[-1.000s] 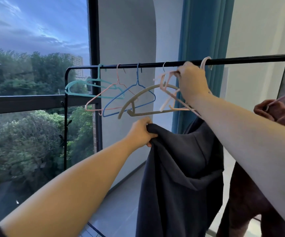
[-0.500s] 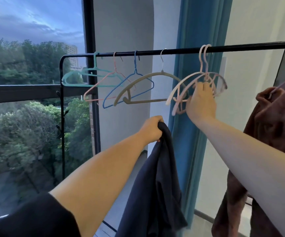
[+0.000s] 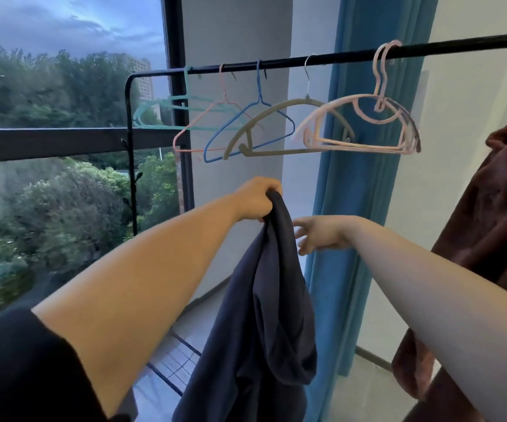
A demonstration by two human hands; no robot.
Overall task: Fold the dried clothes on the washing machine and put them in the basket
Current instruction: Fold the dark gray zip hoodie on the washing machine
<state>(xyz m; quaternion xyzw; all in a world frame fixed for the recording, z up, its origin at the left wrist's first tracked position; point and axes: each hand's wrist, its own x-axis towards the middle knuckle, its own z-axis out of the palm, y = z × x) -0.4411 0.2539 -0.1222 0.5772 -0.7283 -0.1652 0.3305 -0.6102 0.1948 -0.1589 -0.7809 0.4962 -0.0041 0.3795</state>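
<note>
A dark navy garment (image 3: 264, 315) hangs down from my left hand (image 3: 256, 199), which grips its top edge in a fist below the black clothes rail (image 3: 352, 56). My right hand (image 3: 317, 233) is just right of the garment, fingers spread and empty, close to the cloth. The pink hangers (image 3: 365, 126) hang bare on the rail above my right hand. A brown garment (image 3: 502, 214) hangs at the right edge. No washing machine or basket is in view.
Several bare hangers, teal, pink, blue and beige (image 3: 264, 129), hang along the rail's left part. A blue curtain (image 3: 365, 193) hangs behind the rail. A large window (image 3: 63, 193) fills the left. The rack's wire bottom shelf (image 3: 176, 360) lies low near the floor.
My right hand let go of the pink hangers on the rail and dropped down beside the navy garment. My left hand kept hold of the garment, now free of its hanger.
</note>
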